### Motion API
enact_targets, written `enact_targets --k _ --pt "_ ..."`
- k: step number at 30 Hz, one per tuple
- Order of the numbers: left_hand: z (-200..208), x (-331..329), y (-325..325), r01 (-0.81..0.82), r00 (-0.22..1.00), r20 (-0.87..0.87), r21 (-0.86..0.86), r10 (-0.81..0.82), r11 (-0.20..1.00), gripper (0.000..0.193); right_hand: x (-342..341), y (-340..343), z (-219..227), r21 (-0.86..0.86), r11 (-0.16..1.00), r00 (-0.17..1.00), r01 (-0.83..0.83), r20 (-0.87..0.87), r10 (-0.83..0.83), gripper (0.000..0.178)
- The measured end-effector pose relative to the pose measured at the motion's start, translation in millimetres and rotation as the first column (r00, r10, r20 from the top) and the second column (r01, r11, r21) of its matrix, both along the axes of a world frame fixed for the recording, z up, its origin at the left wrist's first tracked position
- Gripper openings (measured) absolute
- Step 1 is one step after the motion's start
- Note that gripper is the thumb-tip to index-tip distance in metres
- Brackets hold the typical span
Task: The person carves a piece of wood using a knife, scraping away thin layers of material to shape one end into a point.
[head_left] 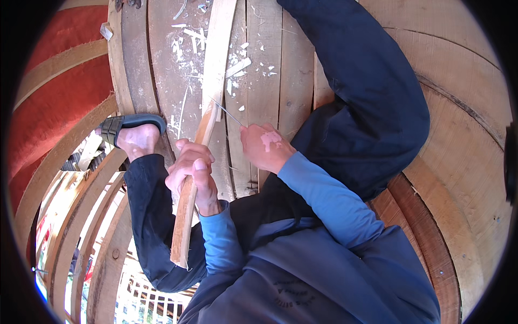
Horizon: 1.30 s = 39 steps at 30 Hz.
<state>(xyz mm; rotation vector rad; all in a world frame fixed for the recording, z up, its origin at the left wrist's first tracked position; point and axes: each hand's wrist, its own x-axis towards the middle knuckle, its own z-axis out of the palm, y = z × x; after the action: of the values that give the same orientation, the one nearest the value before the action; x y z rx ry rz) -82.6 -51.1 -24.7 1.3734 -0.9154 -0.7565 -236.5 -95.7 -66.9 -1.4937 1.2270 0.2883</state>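
A long pale wooden strip (217,59) runs from the top of the view down to my left thigh, tilted slightly. My left hand (191,175) is wrapped round its lower part, the thumb lying along the near side. My right hand (267,146) is closed on a knife (229,113), whose thin blade reaches to the strip's right edge and meets it above my left hand. The knife's handle is hidden in my fist. Beyond the blade the strip's face looks freshly pale; nearer to me it is browner.
Wood shavings (237,67) lie scattered on the plank floor (264,54) around the strip. My left foot in a dark sandal (111,129) rests at the left, beside slatted wood (108,259) and red cloth (70,97). My bent right leg (372,97) and board walls (458,97) stand at the right.
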Motion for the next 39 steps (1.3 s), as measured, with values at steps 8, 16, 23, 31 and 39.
enact_targets --k 8,16,23,31,39 --pt "1.9 -1.8 -0.4 0.021 0.999 0.041 -0.008 -0.02 1.0 0.037 13.4 -9.0 -8.7 0.042 0.999 0.999 0.01 -0.031 -0.009 0.023" --pt "-2.1 0.0 3.0 0.042 0.999 -0.002 -0.015 -0.042 0.999 0.037 12.3 -20.5 -25.2 0.134 0.991 0.999 0.015 -0.053 -0.008 0.024" --pt "-7.1 1.7 8.9 0.025 0.999 -0.047 -0.032 -0.026 0.999 0.036 13.4 -9.2 -33.5 0.117 0.979 0.983 0.165 -0.103 -0.153 0.026" --pt "-9.8 9.1 11.5 0.039 0.996 -0.08 -0.071 -0.044 0.997 0.034 17.7 -8.2 -32.3 0.07 0.991 0.988 0.116 -0.113 -0.108 0.037" --pt "-13.7 20.8 11.6 0.1 0.993 -0.044 -0.116 -0.106 0.988 0.033 19.0 -17.0 -18.7 0.159 0.976 0.983 -0.149 -0.081 0.164 0.027"
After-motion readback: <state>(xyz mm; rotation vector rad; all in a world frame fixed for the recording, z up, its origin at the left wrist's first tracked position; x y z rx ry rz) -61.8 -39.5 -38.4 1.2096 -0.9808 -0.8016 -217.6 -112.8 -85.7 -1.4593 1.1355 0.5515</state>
